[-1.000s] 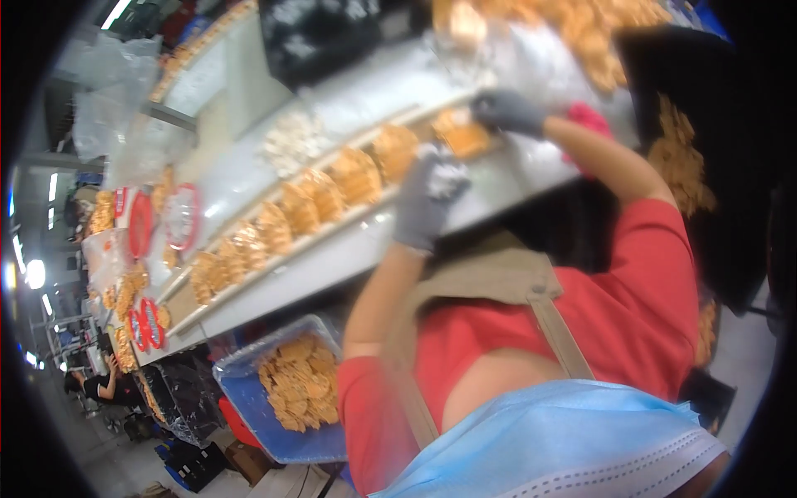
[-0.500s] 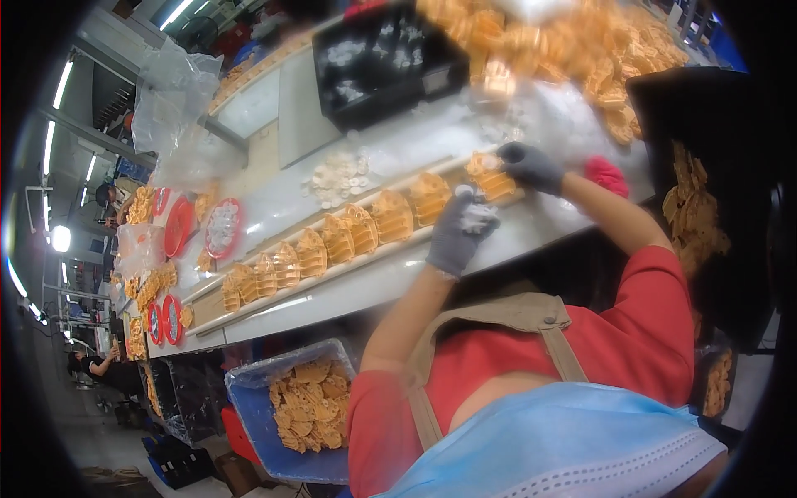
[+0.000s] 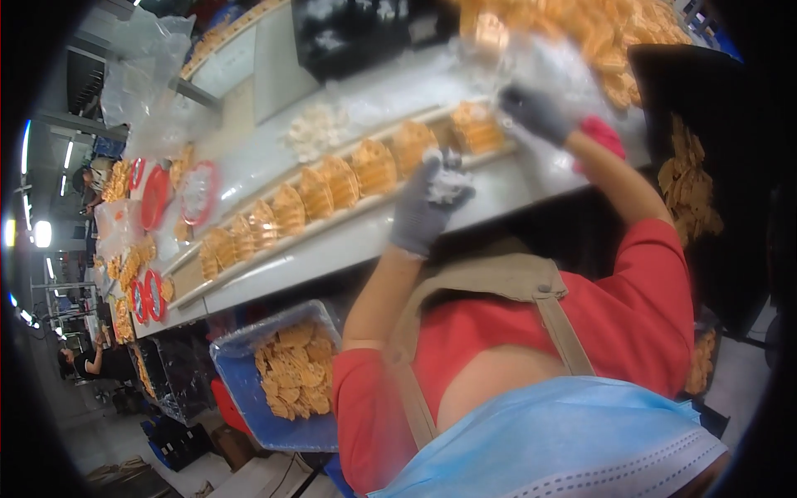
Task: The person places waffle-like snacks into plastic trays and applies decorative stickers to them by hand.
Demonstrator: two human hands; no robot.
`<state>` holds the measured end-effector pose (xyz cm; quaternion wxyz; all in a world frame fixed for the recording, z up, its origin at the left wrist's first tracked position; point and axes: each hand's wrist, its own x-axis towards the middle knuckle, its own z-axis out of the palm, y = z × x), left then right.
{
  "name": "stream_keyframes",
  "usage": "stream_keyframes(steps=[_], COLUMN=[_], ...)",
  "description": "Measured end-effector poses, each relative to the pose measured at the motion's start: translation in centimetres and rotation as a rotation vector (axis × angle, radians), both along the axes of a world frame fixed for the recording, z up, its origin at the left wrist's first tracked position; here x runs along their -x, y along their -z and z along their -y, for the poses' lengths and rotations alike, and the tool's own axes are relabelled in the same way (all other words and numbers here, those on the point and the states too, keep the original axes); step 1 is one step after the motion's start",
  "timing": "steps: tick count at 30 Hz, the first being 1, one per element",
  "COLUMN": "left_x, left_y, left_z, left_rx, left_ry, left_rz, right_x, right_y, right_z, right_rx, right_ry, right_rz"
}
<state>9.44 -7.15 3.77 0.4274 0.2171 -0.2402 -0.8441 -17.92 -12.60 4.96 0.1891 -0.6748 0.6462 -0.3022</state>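
My left hand [image 3: 422, 206], in a grey glove, is curled round a small pile of white plastic pieces [image 3: 448, 187]. It is just in front of a row of orange ribbed plastic parts [image 3: 372, 168] in a long pale rail [image 3: 286, 241]. My right hand [image 3: 535, 114], also gloved in grey, hovers beyond the row's right end, apart from the last orange part [image 3: 476, 129]. Motion smears its fingers, so whether they hold anything is unclear. Beyond the rail lies a heap of white round pieces [image 3: 315, 131].
Orange parts are heaped [image 3: 573, 37] at the far right, near a black bin [image 3: 365, 46]. A pink cloth-like thing [image 3: 602, 137] lies beside my right forearm. Red bowls [image 3: 155, 197] stand at the left. Below the table edge, a blue tub [image 3: 235, 378] holds orange pieces.
My right hand has come away from the last orange part and moved slightly beyond it. My left hand keeps its white pieces, now a bit further from that part. The whole view has shifted.
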Motion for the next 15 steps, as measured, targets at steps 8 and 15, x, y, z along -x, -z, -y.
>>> stream_keyframes(steps=[8,15], left_x=[-2.7,-5.6], left_y=[-0.4,-1.5], left_z=[0.6,-0.3], left_rx=[-0.238,-0.21], left_ry=[-0.014,-0.048], left_rz=[-0.076,-0.084], right_x=[-5.7,-7.6], right_y=[-1.2,2.2], right_z=[8.8,19.9], right_rx=[0.124,0.692], right_ry=[-0.264,-0.299], right_rz=[0.114,-0.406])
